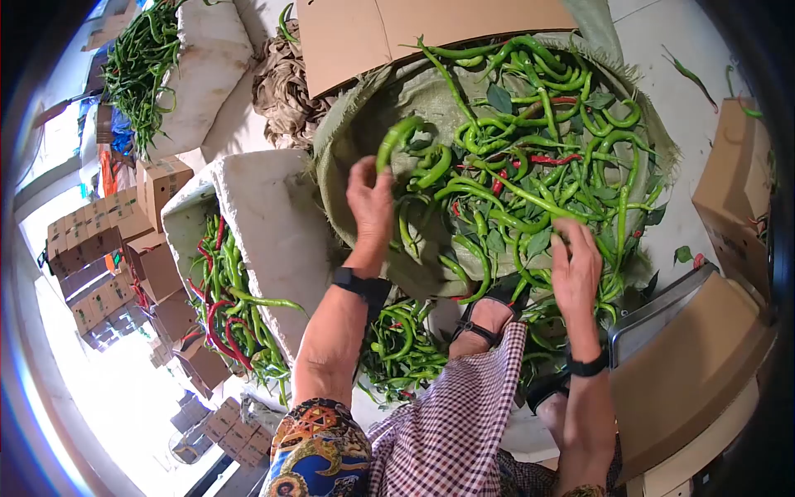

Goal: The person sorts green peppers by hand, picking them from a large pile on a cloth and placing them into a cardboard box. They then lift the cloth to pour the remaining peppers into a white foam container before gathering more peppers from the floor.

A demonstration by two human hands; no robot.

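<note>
My left hand (370, 197) is closed on a curved green pepper (396, 141), raised over the left part of an open woven sack (348, 116). At the sack's lower right, my right hand (573, 257) has its fingers at the end of a long green pepper (522, 195); its fingertips look closed on it. Many green peppers and a few red ones (555, 159), mixed with leaves, fill the sack between and beyond my hands.
A white foam box (265, 240) with green and red peppers stands at left, another foam box (211, 66) at upper left. Cardboard (431, 29) lies behind the sack; cartons (99, 240) stand far left. More peppers (402, 344) lie near my sandalled foot (489, 319).
</note>
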